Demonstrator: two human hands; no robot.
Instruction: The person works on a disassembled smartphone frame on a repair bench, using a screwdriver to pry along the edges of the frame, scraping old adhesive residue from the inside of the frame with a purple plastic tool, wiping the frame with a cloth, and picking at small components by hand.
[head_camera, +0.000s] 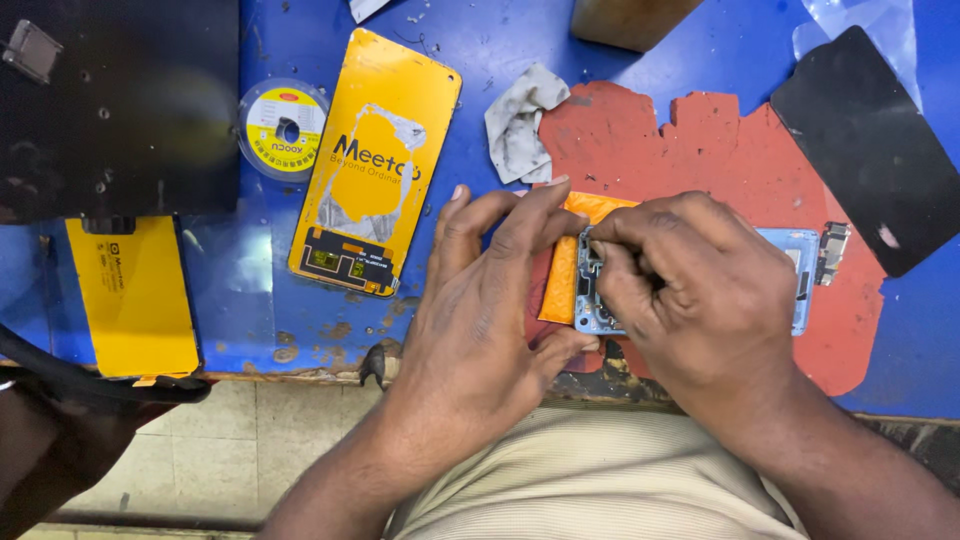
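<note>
We see both hands on an opened phone frame (800, 262) lying on a red mat (720, 150) at about four o'clock on the blue bench (500, 40). Our left hand (480, 310) steadies the frame's left end, fingers spread, thumb under the near edge, fingertips on the orange panel (562, 275) beside it. Our right hand (700, 290) has thumb and forefinger pressed together on something at the frame's top left (too small to tell what). A yellow screen (375, 150) lies at ten o'clock, a tape roll (284, 128) beyond it, a grey rag (520, 120) at twelve.
</note>
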